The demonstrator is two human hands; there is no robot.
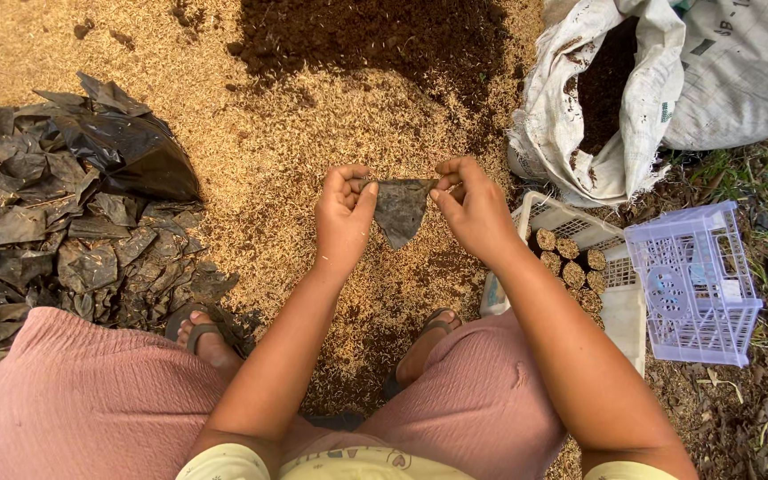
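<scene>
both hands pinched the top corners of a small black plastic bag (400, 210) at frame centre, left hand (344, 218) and right hand (475, 209) raised with forearms angled inward. rice husks (295, 151) lay beneath, a heap of black bags (55, 222) at left, crates (695, 280) at right.

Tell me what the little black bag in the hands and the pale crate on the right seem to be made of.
The small black bag, pinched by left hand and right hand, looks like thin plastic film: limp, creased, dull sheen. The lilac crate seems rigid moulded plastic, going by its even lattice walls.
</scene>
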